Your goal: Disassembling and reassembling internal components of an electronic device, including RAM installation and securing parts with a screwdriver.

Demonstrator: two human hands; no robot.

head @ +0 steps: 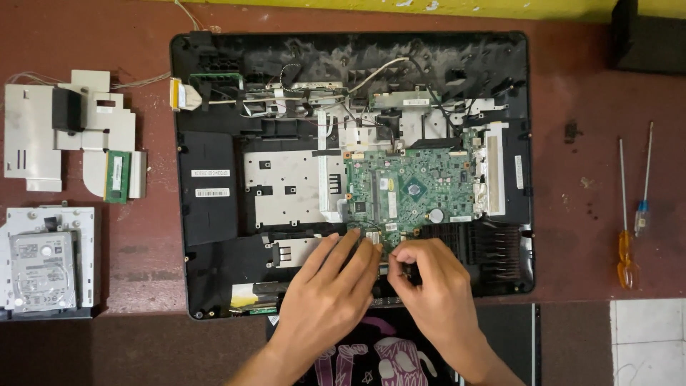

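An opened black computer chassis (207,214) lies on a dark red table. A green circuit board (411,189) sits right of its middle, beside a silver metal plate (282,189). My left hand (325,293) rests flat at the board's lower edge, fingers spread and touching it. Close beside it, my right hand (429,282) pinches with fingertips at something small on the same edge; what it pinches is hidden. Both hands meet near a small card at the board's bottom.
Left of the chassis lie a silver shield plate (32,136), a green memory stick (117,176) and a hard drive in its bracket (43,270). Two screwdrivers (627,236) lie at the right. A black box (647,36) stands top right.
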